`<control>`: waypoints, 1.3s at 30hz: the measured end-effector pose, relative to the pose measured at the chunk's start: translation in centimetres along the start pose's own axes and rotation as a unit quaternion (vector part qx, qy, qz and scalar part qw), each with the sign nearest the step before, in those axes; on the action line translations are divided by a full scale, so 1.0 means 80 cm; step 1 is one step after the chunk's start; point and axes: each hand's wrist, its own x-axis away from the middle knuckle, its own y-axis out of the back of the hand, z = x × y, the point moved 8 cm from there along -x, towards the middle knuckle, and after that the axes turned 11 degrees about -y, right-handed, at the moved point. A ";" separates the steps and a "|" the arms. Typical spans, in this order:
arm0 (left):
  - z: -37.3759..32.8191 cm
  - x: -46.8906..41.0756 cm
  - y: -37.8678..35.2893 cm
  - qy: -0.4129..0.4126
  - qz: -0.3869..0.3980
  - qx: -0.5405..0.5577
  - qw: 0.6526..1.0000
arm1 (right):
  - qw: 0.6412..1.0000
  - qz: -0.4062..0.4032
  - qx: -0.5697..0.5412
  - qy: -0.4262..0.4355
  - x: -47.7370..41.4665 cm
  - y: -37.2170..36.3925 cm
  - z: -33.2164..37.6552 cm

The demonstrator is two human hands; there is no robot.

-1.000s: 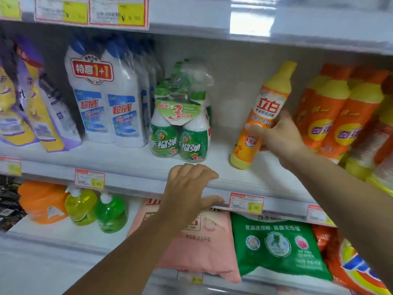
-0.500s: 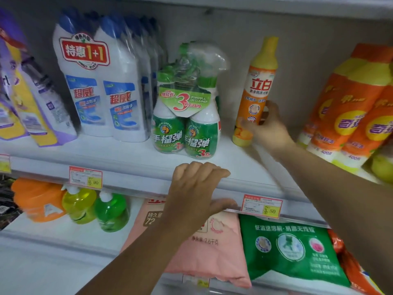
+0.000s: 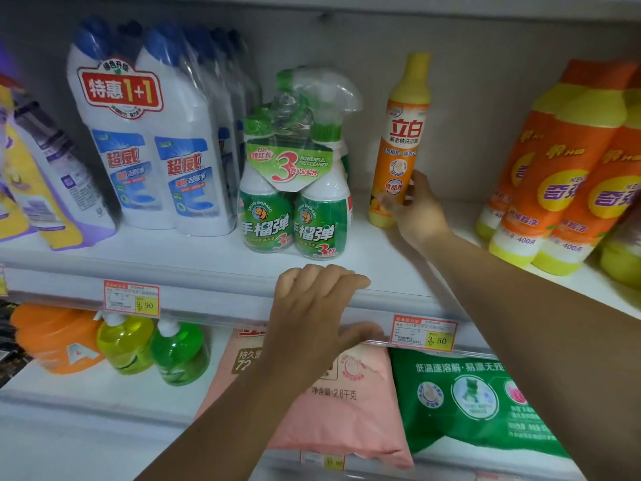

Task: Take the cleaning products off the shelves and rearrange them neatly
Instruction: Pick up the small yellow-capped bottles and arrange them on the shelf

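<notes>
A slim orange and yellow detergent bottle [image 3: 399, 140] stands upright deep on the white shelf [image 3: 194, 262]. My right hand [image 3: 418, 211] grips its lower part, thumb in front and fingers behind. To its left stands a shrink-wrapped twin pack of green spray cleaners [image 3: 295, 189]. My left hand [image 3: 312, 310] grips the shelf's front edge below that pack, fingers curled over the rim and thumb under it.
White toilet-cleaner bottles with blue caps [image 3: 149, 133] stand left of the spray pack, purple refill pouches [image 3: 41, 189] beyond them. Orange detergent bottles [image 3: 562, 175] crowd the right. Below lie a pink bag [image 3: 333, 404], a green bag [image 3: 478, 397], two small pump bottles [image 3: 152, 348] and an orange jug [image 3: 52, 338].
My right hand has carried the orange bottle from a tilt near the shelf front back and upright onto the shelf. The left hand has stayed on the shelf edge.
</notes>
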 end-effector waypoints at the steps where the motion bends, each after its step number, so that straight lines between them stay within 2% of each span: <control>1: 0.000 0.000 -0.001 0.000 0.003 0.001 1.000 | 1.000 0.000 0.002 -0.004 -0.002 -0.002 -0.001; 7: 0.007 -0.002 -0.005 0.020 0.054 0.029 0.998 | 0.995 0.041 0.034 -0.086 0.021 -0.001 -0.012; 10: 0.008 -0.001 0.003 0.028 0.073 0.047 0.996 | 0.999 0.018 0.028 -0.022 0.078 0.036 0.007; 12: 0.002 0.007 0.026 0.040 0.041 0.060 0.997 | 0.999 -0.019 0.017 0.032 0.132 0.070 0.015; 15: -0.019 0.041 0.053 0.101 0.021 0.119 0.988 | 0.998 -0.041 -0.031 0.042 0.215 0.107 -0.008; 18: -0.059 0.115 0.034 0.194 0.074 0.243 0.948 | 0.999 -0.012 -0.049 -0.009 0.289 0.110 -0.065; 20: -0.093 0.181 0.014 0.267 0.122 0.312 0.904 | 0.998 -0.002 -0.050 -0.047 0.334 0.106 -0.111; 23: -0.133 0.284 -0.026 0.370 0.203 0.381 0.823 | 0.990 0.030 -0.046 -0.126 0.398 0.093 -0.184; 26: -0.152 0.350 -0.061 0.422 0.245 0.405 0.773 | 0.981 0.038 -0.029 -0.187 0.462 0.087 -0.250; 28: -0.154 0.368 -0.072 0.447 0.246 0.401 0.761 | 0.975 0.037 -0.014 -0.218 0.497 0.083 -0.290; 31: -0.152 0.376 -0.082 0.458 0.243 0.390 0.761 | 0.965 0.057 0.015 -0.256 0.530 0.069 -0.338; 35: -0.145 0.389 -0.106 0.474 0.259 0.390 0.746 | 0.951 0.133 0.007 -0.279 0.538 0.031 -0.380; 39: -0.139 0.393 -0.120 0.481 0.268 0.372 0.748 | 0.942 0.140 0.012 -0.304 0.530 0.006 -0.414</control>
